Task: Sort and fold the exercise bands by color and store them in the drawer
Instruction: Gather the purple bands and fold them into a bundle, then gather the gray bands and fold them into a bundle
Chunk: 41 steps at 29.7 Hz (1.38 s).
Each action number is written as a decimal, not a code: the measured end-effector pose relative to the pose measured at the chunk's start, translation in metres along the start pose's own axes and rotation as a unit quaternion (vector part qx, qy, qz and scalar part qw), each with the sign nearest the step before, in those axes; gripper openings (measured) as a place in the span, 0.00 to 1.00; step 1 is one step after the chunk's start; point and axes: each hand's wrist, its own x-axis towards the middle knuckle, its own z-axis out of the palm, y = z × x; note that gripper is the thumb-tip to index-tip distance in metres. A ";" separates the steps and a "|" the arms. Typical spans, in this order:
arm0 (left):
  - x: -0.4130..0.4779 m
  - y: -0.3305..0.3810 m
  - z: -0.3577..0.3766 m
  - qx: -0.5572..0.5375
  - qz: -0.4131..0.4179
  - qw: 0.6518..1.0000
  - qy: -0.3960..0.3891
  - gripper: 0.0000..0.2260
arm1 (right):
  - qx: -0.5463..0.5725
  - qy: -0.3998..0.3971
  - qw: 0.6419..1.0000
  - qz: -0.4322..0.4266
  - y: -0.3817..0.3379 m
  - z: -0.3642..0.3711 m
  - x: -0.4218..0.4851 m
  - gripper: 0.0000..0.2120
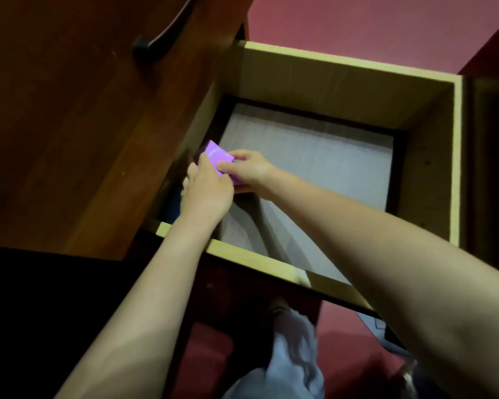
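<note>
A folded purple exercise band (pixel 217 154) is held low inside the open drawer (pixel 355 67), at its left side near the front corner. My left hand (pixel 206 191) grips the band from the near side. My right hand (pixel 249 168) pinches it from the right, thumb on top. Something dark blue (pixel 174 209) lies in the shadow under my left wrist; I cannot tell what it is. The drawer has pale wooden walls and a grey liner (pixel 314 159) on its bottom.
A dark reddish-brown cabinet top (pixel 69 125) with a black handle (pixel 156 38) stands to the left. Red floor (pixel 386 24) lies beyond the drawer. Pale cloth (pixel 288 355) shows below the drawer's front edge.
</note>
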 end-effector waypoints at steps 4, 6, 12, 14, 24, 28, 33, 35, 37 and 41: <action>0.013 -0.005 -0.004 0.079 -0.023 0.996 -0.023 0.22 | -0.054 -0.016 0.998 -0.017 -0.003 0.015 0.019 0.15; 0.012 -0.006 -0.001 0.115 -0.023 0.993 -0.025 0.24 | -0.085 -0.016 0.996 -0.030 -0.003 0.016 0.025 0.15; 0.014 -0.010 0.004 0.200 -0.025 0.979 -0.030 0.26 | -0.247 -0.007 0.965 -0.085 0.006 0.012 0.033 0.16; 0.013 -0.010 0.005 0.219 -0.019 0.974 -0.048 0.28 | -0.381 0.019 0.918 -0.109 0.008 0.008 0.034 0.19; -0.027 0.043 0.009 0.191 0.088 0.977 -0.026 0.25 | -0.484 0.050 0.858 -0.165 0.002 -0.075 -0.041 0.21; -0.075 0.096 0.023 0.082 0.223 0.971 -0.033 0.19 | -0.460 0.114 0.838 -0.271 -0.010 -0.116 -0.116 0.18; -0.165 0.161 0.057 -0.048 0.385 0.919 -0.074 0.20 | -0.360 0.231 0.851 -0.306 0.001 -0.193 -0.222 0.15; -0.186 0.175 0.073 -0.050 0.437 0.897 -0.052 0.19 | -0.350 0.251 0.859 -0.277 0.015 -0.216 -0.240 0.10; -0.207 0.186 0.095 -0.027 0.485 0.873 -0.049 0.19 | -0.373 0.261 0.868 -0.198 0.035 -0.239 -0.256 0.12; -0.254 0.210 0.155 0.028 0.501 0.855 -0.135 0.18 | -0.384 0.290 0.874 -0.066 0.099 -0.301 -0.288 0.09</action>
